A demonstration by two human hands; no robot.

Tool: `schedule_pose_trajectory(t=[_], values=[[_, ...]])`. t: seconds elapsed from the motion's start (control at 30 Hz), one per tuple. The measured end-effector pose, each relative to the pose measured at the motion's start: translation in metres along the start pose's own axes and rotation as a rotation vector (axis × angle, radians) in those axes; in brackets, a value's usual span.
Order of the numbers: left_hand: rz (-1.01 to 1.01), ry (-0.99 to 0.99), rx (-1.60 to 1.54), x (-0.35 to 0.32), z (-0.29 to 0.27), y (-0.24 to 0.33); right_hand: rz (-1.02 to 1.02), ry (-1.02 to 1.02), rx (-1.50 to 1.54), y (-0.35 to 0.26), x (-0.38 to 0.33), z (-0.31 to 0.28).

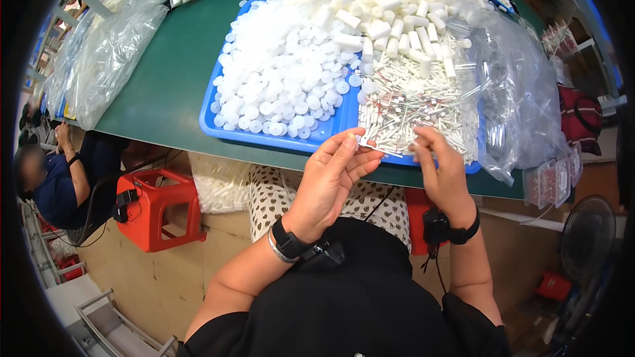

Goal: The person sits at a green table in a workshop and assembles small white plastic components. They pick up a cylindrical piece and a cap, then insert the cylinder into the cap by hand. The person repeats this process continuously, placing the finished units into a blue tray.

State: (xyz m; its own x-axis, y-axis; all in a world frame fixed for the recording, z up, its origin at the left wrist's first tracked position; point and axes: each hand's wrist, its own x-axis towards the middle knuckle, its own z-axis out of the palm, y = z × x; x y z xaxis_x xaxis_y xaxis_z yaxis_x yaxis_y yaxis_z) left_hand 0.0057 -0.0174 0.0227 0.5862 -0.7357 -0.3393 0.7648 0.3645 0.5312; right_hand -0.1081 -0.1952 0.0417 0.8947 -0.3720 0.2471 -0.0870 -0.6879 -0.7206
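Note:
My left hand is raised at the table's near edge, and its fingertips pinch a thin white stick. My right hand is just right of it, with fingers curled by the stick's other end over the heap of thin white sticks; what it grips is hidden. A blue tray holds a pile of small white round caps. Behind the sticks lies a mound of short white tubes.
The trays rest on a green table. Clear plastic bags of white parts lie at the left and right. A red stool stands under the table. Another person sits at the far left. A fan stands at the lower right.

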Motion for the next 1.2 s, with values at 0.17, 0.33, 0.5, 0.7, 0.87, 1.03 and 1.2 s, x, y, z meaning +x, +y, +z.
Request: schedule_pose_trajectory(t=[0.17,0.33,0.5,0.7,0.87,1.03,1.2], values=[[0.057,-0.012,-0.002,0.009,0.002,-0.005,-0.045,0.08,0.087,-0.006,-0.002,0.004],[0.069,-0.001,-0.002,0.012,0.003,-0.008,-0.069,0.094,0.083,-0.009,-0.003,0.008],[0.088,0.004,0.028,0.013,0.003,-0.009,-0.096,0.109,0.024,-0.009,-0.001,0.007],[0.104,0.019,0.057,0.013,0.003,-0.008,-0.124,0.1,-0.024,-0.011,0.001,0.006],[0.09,-0.017,0.099,0.012,-0.002,-0.011,-0.353,0.106,-0.125,-0.009,0.007,0.007],[0.066,-0.146,0.187,0.005,0.003,-0.014,0.141,-0.162,0.387,-0.02,0.005,0.009],[0.091,-0.175,0.221,0.002,0.001,-0.013,0.376,-0.348,0.563,-0.028,0.012,0.008]])
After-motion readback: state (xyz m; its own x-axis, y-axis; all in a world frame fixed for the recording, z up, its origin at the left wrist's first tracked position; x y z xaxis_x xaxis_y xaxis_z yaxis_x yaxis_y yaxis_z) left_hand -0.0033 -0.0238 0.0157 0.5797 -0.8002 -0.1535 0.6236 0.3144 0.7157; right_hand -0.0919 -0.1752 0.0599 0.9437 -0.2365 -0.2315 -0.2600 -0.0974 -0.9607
